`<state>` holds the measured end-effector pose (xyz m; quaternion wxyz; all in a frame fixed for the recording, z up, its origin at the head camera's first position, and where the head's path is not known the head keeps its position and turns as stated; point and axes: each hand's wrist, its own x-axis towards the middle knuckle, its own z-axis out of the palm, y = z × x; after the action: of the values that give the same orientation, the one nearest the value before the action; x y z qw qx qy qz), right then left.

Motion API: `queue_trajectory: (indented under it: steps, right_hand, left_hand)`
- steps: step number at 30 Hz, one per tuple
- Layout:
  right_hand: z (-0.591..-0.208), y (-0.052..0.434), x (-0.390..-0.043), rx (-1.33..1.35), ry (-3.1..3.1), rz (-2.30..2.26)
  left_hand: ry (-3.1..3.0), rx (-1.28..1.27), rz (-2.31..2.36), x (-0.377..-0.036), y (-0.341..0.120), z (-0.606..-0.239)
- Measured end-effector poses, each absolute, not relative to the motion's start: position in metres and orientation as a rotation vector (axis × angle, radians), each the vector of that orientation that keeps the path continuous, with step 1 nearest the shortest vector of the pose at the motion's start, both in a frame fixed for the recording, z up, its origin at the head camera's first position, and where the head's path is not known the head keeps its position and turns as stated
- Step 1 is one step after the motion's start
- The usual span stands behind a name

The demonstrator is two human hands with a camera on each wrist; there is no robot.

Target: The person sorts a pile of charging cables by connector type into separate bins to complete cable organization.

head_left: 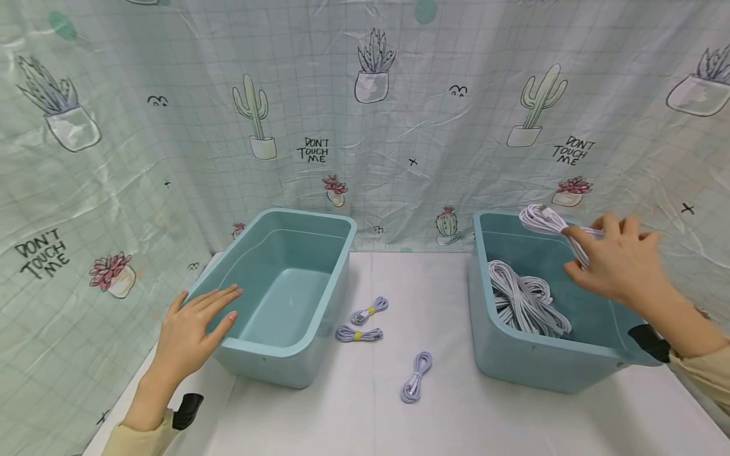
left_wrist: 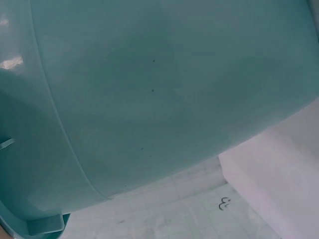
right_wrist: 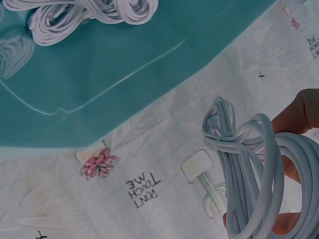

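My right hand (head_left: 618,259) pinches a coiled white cable (head_left: 544,220) above the right teal bin (head_left: 530,351). In the right wrist view, loops of that cable (right_wrist: 249,164) hang out from between the fingers. More bundled white cables (head_left: 525,301) lie heaped in the left part of the right bin. My left hand (head_left: 191,329) rests at the near left rim of the left teal bin (head_left: 274,348), fingers extended over its edge and holding nothing. Only teal plastic of the bin wall (left_wrist: 164,99) fills most of the left wrist view.
Between the bins on the white table (head_left: 456,418) lie two small cable bundles with yellow ties, one (head_left: 369,311) behind the other (head_left: 359,334). A third cable bundle (head_left: 417,377) lies nearer the front. A cactus-print curtain (head_left: 410,126) hangs behind the bins.
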<state>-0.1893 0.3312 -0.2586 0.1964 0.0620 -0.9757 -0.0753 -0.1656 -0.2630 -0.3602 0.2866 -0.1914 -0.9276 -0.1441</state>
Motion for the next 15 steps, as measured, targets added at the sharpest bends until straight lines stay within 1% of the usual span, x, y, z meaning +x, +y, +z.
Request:
queue_trajectory:
  steps: [15]
  right_hand:
    - [-0.275, 0.341, -0.205, 0.147, -2.788, -0.139]
  left_hand:
    - [-2.477, -0.506, -0.369, -0.164, -0.262, -0.359]
